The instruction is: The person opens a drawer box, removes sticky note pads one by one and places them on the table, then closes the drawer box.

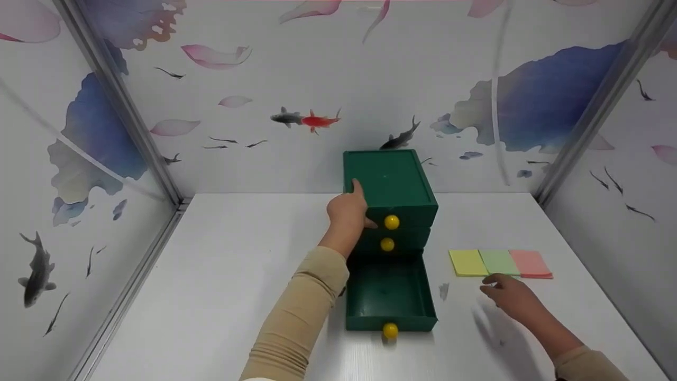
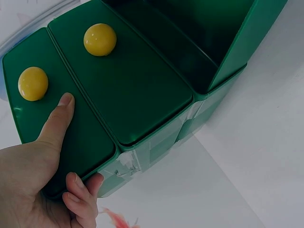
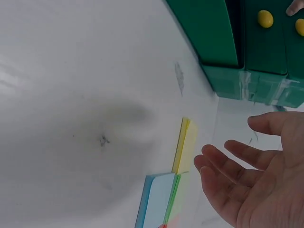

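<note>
A green three-drawer cabinet [image 1: 389, 177] with yellow round knobs stands on the table. Its bottom drawer [image 1: 389, 291] is pulled out and shows a bare inside; the upper two are closed. My left hand [image 1: 346, 214] grips the cabinet's left front corner at the top drawer. In the left wrist view the thumb [image 2: 59, 118] lies on the drawer front and other fingers curl at the side. My right hand [image 1: 513, 299] hovers over the table with loosely bent fingers, holding nothing. Beside it are yellow [image 1: 468, 263], green [image 1: 498, 262] and pink [image 1: 530, 263] sticky-note pads.
A blue pad [image 3: 159, 199] shows in the right wrist view but not in the head view. A grey smudge [image 1: 444, 291] marks the white table [image 1: 222, 296] right of the drawer. Printed panels with metal-framed corners enclose the back and sides.
</note>
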{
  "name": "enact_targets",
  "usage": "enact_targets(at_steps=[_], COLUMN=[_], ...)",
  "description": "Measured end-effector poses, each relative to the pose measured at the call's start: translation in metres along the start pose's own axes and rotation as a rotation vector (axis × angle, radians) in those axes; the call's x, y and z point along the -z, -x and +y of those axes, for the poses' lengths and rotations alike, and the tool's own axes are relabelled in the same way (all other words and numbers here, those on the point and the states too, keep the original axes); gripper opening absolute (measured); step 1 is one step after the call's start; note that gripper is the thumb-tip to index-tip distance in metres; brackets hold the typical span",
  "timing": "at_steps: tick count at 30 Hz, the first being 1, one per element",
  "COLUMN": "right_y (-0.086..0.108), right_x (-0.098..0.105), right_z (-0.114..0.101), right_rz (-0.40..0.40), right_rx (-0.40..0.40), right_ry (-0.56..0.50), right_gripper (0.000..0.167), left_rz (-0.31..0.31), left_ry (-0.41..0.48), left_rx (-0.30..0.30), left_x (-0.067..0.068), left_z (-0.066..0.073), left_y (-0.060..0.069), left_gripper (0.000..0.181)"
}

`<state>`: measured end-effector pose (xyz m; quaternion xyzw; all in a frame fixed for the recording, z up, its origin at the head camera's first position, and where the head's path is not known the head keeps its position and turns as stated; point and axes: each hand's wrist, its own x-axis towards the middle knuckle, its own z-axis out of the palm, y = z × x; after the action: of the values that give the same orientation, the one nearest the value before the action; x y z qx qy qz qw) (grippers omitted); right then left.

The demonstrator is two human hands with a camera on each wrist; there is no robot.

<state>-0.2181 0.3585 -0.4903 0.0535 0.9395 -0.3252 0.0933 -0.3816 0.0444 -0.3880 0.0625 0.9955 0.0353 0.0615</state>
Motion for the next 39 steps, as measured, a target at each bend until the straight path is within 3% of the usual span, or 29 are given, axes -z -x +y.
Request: enact_targets(at_steps=[6,19,28,39], right_y=[0.004,0.006,0.005,0.001], right_x=[-0.014,-0.047,-0.068,-0.080], right_z=[-0.019,-0.052,-0.054,-0.052], right_rz=[-0.039,-0.144,-0.171,-0.126], right_rx=[0.002,-0.031,-0.057,-0.052], right_ry=[-0.060,-0.087,-0.120,-0.173], right_gripper=[0.048,0.041,0.029,0.020], left_rz=[0.004,0.039,0.015,0.051], left_ry=[0.012,-0.041,-0.045,-0.042], left_rx=[0.004,0.021,0.025,0.032], left_x=[0.000,-0.003,-0.004,-0.006], left_z=[0.000,-0.001,0.002,0.001], left_y=[-0.001,0.000,-0.002,-0.003], left_gripper=[0.129,0.127,0.128,0.127])
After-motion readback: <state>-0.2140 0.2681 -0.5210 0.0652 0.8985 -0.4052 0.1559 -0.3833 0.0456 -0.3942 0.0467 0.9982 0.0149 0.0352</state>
